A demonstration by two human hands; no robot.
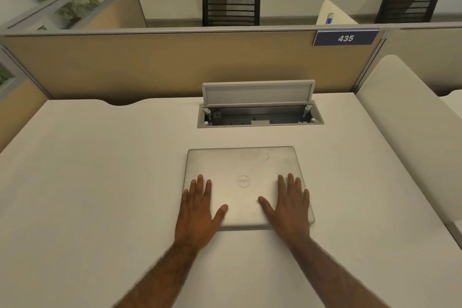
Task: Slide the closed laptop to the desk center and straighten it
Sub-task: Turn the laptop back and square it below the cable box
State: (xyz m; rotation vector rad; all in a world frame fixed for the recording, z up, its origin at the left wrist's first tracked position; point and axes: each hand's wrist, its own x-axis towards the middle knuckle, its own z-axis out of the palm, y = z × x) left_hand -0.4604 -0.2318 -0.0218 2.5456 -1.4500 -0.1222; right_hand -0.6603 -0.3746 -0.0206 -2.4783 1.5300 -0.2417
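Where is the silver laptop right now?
In the head view, the laptop lies mid-desk under the left hand and right hand, just before the open cable box.

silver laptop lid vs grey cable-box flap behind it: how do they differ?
The closed silver laptop lies flat on the desk; the grey cable-box flap stands raised open. The laptop bears a round logo and scuffs; the flap is plain. Both hands rest on the laptop; nothing touches the flap. Both are rectangular grey metal-looking panels.
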